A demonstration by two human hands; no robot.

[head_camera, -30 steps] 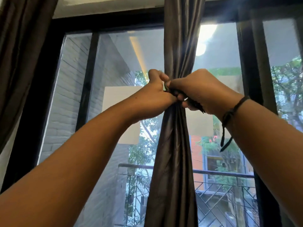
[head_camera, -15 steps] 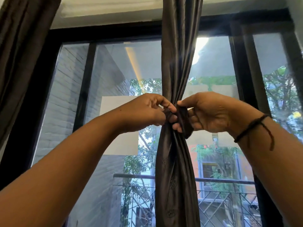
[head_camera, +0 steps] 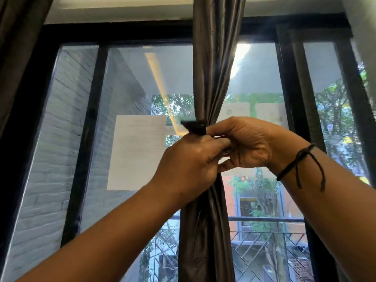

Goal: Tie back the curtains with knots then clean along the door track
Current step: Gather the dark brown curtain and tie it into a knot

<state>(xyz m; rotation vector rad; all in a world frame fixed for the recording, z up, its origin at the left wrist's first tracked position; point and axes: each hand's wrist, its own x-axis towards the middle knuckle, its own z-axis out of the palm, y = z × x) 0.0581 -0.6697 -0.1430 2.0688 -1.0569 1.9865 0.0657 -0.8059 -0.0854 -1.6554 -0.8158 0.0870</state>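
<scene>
A dark grey satin curtain (head_camera: 213, 78) hangs bunched into a narrow column in front of the glass door. A dark tie strip (head_camera: 195, 127) wraps it at its pinched waist, one end sticking out to the left. My left hand (head_camera: 189, 165) is closed around the curtain and the tie just below that end. My right hand (head_camera: 250, 145) pinches the tie from the right, fingertips meeting the left hand's. A black cord bracelet sits on the right wrist. The knot itself is hidden behind the fingers.
A second dark curtain (head_camera: 18, 47) hangs at the far left. Black door frames (head_camera: 85, 139) divide the glass panes. A white paper sheet (head_camera: 136, 151) is stuck on the glass. Outside are a balcony railing (head_camera: 268, 219), a grey brick wall and trees.
Both hands have dropped lower in view and crossed closer together. The left hand now grips the curtain from below, and a tie end sticks out to the left.
</scene>
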